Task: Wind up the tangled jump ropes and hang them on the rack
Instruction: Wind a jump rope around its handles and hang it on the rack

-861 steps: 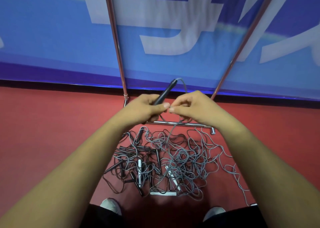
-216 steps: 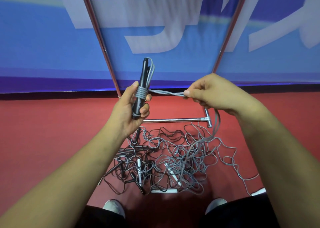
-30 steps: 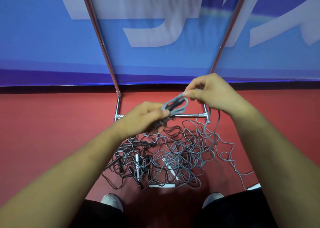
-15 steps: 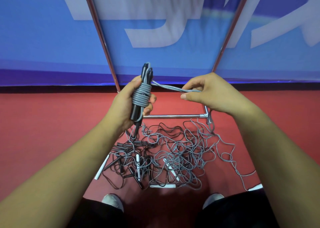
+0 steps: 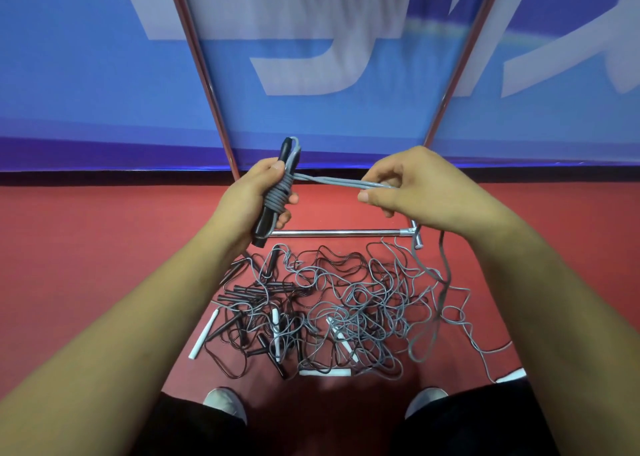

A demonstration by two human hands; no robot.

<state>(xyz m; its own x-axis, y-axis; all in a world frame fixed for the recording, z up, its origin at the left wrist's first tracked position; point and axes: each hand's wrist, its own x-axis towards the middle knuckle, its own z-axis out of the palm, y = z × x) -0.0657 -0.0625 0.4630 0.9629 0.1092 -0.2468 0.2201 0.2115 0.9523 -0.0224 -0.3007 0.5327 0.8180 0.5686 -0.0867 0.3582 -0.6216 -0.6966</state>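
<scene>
The fingers (image 5: 292, 198) of the left hand (image 5: 249, 201) are curled round a pair of black handles (image 5: 265, 225), held side by side and nearly upright, with the thumb laid against their upper part. A band of grey cord (image 5: 277, 196) is wound in tight turns about the middle of the handles, right inside that grip. From the top of the coils a doubled strand runs almost level across to the right hand (image 5: 419, 185), which pinches it between thumb and bent fingers. The two hands are apart, with the strand drawn straight between them.

Below the right wrist the cord drops to the floor (image 5: 104, 248) and joins the tangled pile of jump ropes (image 5: 346, 303). There, grey and black cords loop over one another, with black and white handles mixed in, mostly on the left side. The pile lies just beyond the person's shoes (image 5: 225, 402). On its far side the rack's chrome foot bar (image 5: 339, 233) lies along the red floor, and its two uprights (image 5: 204, 68) rise against a blue banner (image 5: 346, 120) with large pale lettering.
</scene>
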